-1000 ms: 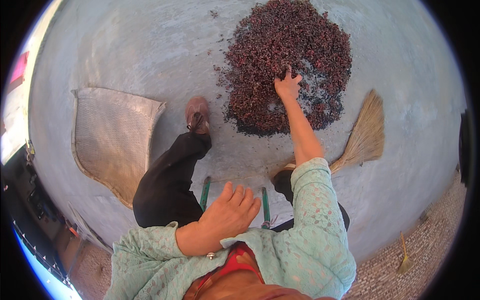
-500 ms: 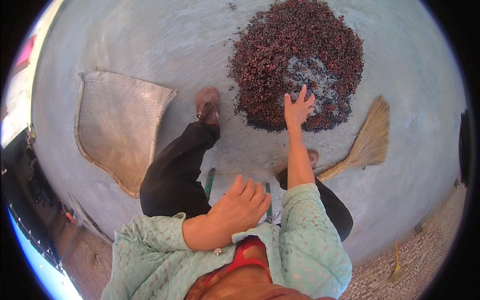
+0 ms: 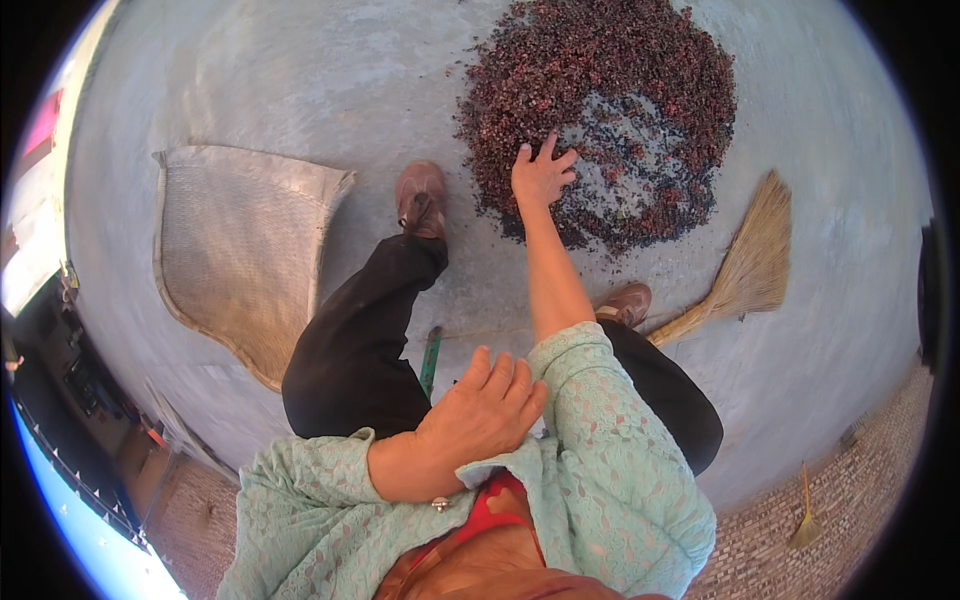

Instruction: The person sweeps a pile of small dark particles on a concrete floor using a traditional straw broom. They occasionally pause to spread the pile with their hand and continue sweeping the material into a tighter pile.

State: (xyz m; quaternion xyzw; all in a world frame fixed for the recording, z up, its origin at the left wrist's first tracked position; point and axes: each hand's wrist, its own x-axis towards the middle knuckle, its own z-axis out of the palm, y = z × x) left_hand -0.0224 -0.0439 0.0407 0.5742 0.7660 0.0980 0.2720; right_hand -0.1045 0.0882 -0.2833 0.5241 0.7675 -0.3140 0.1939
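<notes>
A broad pile of small dark red husks and black seeds [image 3: 600, 60], which look like Sichuan peppercorns, lies on the grey floor in front of me. Toward its near right side the layer is thin, and bare floor shows through. My right hand [image 3: 542, 180] reaches out to the pile's left inner edge with its fingers spread. Nothing shows in it; whether the fingertips touch the husks I cannot tell. My left hand [image 3: 480, 412] rests across my belly, empty, with its fingers loosely stretched.
A woven scoop-shaped basket [image 3: 240, 225] lies at the left. On the right, a straw broom [image 3: 748, 265] rests beside my right shoe [image 3: 628, 304]. My left shoe [image 3: 420, 197] stands near the pile. A green bar [image 3: 431, 362] shows between my legs. Another small broom [image 3: 804, 528] lies on brick paving.
My right hand has moved left and slightly farther out, from the thin patch to the thicker edge of the pile. The thin patch looks wider. My left hand has stayed in place.
</notes>
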